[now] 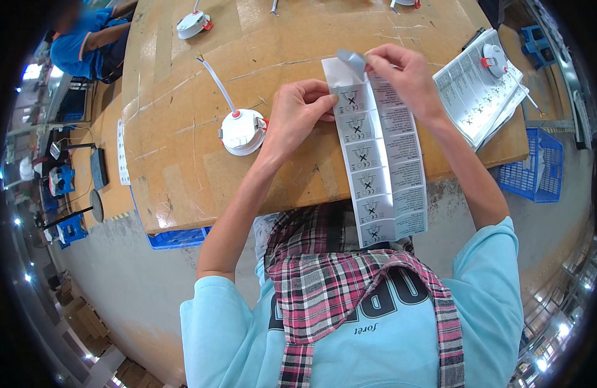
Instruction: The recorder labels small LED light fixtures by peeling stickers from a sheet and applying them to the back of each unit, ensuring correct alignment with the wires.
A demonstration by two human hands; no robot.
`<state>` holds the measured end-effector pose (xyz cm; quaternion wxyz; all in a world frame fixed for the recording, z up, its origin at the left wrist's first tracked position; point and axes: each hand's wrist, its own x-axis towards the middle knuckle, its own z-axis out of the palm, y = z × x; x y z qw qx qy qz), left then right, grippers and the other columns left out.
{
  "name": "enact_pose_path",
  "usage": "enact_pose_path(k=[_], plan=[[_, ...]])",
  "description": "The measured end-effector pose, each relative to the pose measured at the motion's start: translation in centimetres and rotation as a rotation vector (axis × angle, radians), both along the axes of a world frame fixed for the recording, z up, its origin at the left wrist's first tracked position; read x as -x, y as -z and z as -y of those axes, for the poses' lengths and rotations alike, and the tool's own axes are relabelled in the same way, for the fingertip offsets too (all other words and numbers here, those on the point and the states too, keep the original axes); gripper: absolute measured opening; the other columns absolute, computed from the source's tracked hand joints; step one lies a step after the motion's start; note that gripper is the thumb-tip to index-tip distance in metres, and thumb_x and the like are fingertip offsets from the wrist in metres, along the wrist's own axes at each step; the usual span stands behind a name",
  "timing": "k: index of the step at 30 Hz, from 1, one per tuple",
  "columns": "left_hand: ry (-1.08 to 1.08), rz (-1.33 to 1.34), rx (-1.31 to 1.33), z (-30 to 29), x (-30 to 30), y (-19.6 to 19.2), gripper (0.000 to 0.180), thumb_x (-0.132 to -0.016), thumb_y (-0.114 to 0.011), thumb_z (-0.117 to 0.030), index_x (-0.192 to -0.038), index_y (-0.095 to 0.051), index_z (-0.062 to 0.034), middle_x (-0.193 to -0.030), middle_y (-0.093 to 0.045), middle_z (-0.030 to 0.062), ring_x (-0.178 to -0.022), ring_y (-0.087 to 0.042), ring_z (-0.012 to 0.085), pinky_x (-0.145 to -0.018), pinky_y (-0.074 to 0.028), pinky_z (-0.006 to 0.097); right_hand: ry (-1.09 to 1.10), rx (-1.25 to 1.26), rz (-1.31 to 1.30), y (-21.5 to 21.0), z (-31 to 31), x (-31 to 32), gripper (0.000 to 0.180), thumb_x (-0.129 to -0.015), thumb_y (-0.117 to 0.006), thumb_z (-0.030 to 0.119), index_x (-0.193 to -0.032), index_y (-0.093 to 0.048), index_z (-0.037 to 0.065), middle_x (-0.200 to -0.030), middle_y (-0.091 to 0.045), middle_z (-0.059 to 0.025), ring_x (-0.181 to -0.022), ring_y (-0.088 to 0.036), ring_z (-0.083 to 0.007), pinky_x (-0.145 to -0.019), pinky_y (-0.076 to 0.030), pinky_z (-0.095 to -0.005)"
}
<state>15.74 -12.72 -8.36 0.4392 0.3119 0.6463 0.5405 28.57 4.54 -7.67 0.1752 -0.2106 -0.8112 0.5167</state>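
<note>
A long sheet of silver stickers (364,155) hangs over the table's near edge, printed with symbols on one side and small text on the other. My left hand (297,116) pinches its left edge near the top, between thumb and fingers. At the top of the sheet, my right hand (405,76) pinches the corner of a silver sticker (352,61) that is curled up off the backing. Left of my left hand, a round white downlight (243,134) with red clips lies on the table, its white cable pointing away from me.
The brown cardboard-covered table (182,161) carries another downlight (192,26) at the far left. On the right, a downlight (494,59) rests on a stack of printed sheets (470,90). A blue crate (534,165) stands on the floor. Another person (85,52) sits at far left.
</note>
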Motion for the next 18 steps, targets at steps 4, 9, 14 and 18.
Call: enact_pose_path(k=[4,9,14,18], plan=[[-0.054,-0.019,0.035,0.2,0.4,0.0,0.026,-0.089,-0.061,-0.010,-0.109,-0.060,0.0072,-0.088,-0.070,0.0110,-0.078,-0.067,0.0126,-0.070,-0.056,0.023,0.247,0.363,-0.210,-0.4,-3.4,-0.1,0.019,-0.090,-0.059,0.017,-0.093,-0.068,0.000,-0.085,-0.069,-0.0082,-0.078,-0.065,-0.0149,-0.075,-0.052,-0.0275],[-0.128,-0.095,0.028,0.2,-0.1,0.3,0.038,-0.088,-0.062,-0.008,-0.121,-0.051,0.0078,-0.087,-0.070,0.0117,-0.075,-0.066,0.0123,-0.068,-0.055,0.022,0.404,0.458,-0.497,-2.2,-8.2,-1.4,0.025,-0.092,-0.061,0.021,-0.101,-0.066,-0.002,-0.092,-0.068,-0.0077,-0.087,-0.063,-0.0113,-0.085,-0.050,-0.0260],[-0.175,-0.282,0.133,0.2,-0.7,-1.3,0.049,-0.083,-0.062,-0.007,-0.124,-0.045,0.0113,-0.091,-0.068,0.0203,-0.085,-0.067,0.0228,-0.077,-0.053,0.032,0.563,0.230,-0.713,-7.4,-5.6,0.9,0.016,-0.093,-0.059,0.021,-0.090,-0.066,0.006,-0.078,-0.064,-0.0004,-0.069,-0.061,-0.0078,-0.066,-0.050,-0.0207],[-0.295,-0.995,0.085,0.1,-2.2,-1.1,0.084,-0.077,-0.075,-0.020,-0.137,-0.026,0.0113,-0.134,-0.029,0.0251,-0.127,-0.033,0.0352,-0.105,-0.033,0.042,0.551,-0.202,-0.608,-6.6,-4.9,0.7,0.021,-0.091,-0.061,0.020,-0.096,-0.068,0.001,-0.092,-0.069,-0.0050,-0.088,-0.063,-0.0123,-0.082,-0.049,-0.0263]])
